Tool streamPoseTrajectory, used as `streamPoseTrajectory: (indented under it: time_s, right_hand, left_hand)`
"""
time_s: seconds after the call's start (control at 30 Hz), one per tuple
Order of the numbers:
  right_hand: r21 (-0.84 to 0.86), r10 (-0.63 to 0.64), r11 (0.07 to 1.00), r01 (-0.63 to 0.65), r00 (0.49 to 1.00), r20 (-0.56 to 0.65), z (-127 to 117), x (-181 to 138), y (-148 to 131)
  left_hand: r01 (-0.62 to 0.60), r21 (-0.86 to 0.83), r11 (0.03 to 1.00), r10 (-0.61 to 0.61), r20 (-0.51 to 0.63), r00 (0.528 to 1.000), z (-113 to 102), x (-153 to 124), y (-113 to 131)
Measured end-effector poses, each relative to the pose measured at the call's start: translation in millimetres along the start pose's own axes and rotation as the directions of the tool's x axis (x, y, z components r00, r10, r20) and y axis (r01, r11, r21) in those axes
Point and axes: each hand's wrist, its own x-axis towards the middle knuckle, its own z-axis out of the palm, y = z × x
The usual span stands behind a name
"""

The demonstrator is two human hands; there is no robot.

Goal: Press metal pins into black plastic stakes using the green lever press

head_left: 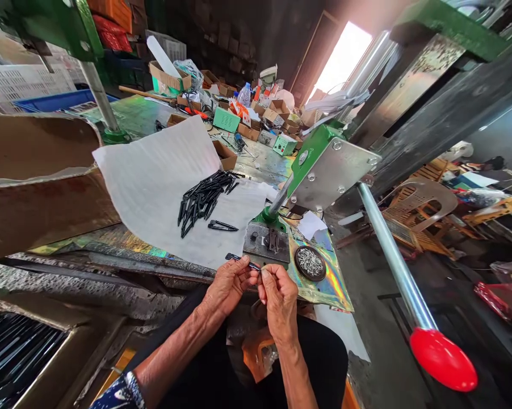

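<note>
Well left of the green hand press (324, 170), a tray of glossy black strips (17, 358) sits low in view. Nearer the press, a white paper sheet (149, 187) bears a heap of black pointed clips (205, 199), with one loose clip (222, 226) lying just apart. In front of the press's steel base plate (267, 241), the left hand (228, 287) pinches a single black clip (239, 259) between thumb and fingers. The right hand (279, 301) has its fingertips (262, 274) pressed together at the clip's tip; anything between them is too small to tell. Just right of the base plate, a round dish of small metal pins (310, 263) rests on iridescent foil (324, 289). Farther right, the press's steel lever (392, 255) ends in a red knob (443, 359).
</note>
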Motion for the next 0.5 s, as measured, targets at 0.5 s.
streamPoseTrajectory:
  time_s: [0.5]
  right_hand:
    - [-0.020,0.067,0.997,-0.069,0.995,-0.075,2.0,-1.4,10.4]
  left_hand:
    - [-0.356,0.201,0.913,0.330,0.152,0.932,-15.1,4.3,-10.7]
